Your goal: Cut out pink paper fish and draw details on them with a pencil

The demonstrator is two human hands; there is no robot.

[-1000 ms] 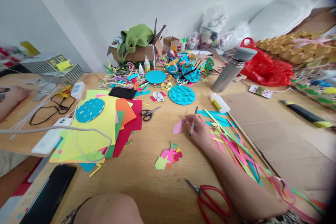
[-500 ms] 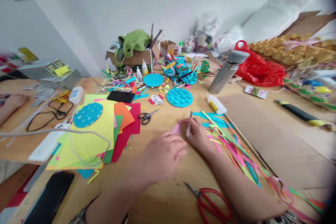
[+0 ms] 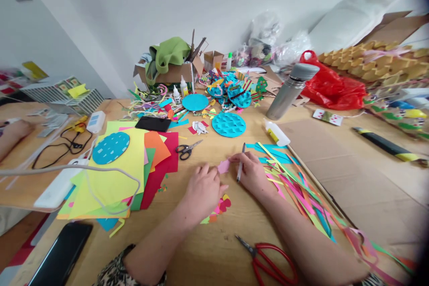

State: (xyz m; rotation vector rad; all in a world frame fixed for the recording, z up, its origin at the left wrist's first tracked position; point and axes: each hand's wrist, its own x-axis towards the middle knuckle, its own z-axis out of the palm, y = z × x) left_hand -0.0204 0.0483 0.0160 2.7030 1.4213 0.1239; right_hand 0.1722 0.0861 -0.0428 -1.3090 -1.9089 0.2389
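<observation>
A small pink paper piece (image 3: 223,166) lies between my two hands at the middle of the table. My right hand (image 3: 250,170) is closed around a grey-white pen (image 3: 240,163), its fingertips at the paper's right edge. My left hand (image 3: 204,192) rests palm down with fingers bent, its fingertips near the paper's left edge; whether they pinch anything is hidden. Small red and pink paper cutouts (image 3: 224,204) lie beside my left thumb. Red-handled scissors (image 3: 268,257) rest nearer to me, and black-handled scissors (image 3: 187,149) lie beyond my left hand.
Stacked coloured paper (image 3: 129,170) and a phone (image 3: 62,252) are at the left. Paper strips (image 3: 301,187), a glue bottle (image 3: 276,133), a steel flask (image 3: 290,91) and cardboard (image 3: 348,178) are at the right. Blue discs (image 3: 229,124) lie ahead. Another person's hand (image 3: 15,134) is far left.
My left hand has moved left and down toward the table, uncovering the small cutouts and more of the pink paper. My right hand stays in place with the pen.
</observation>
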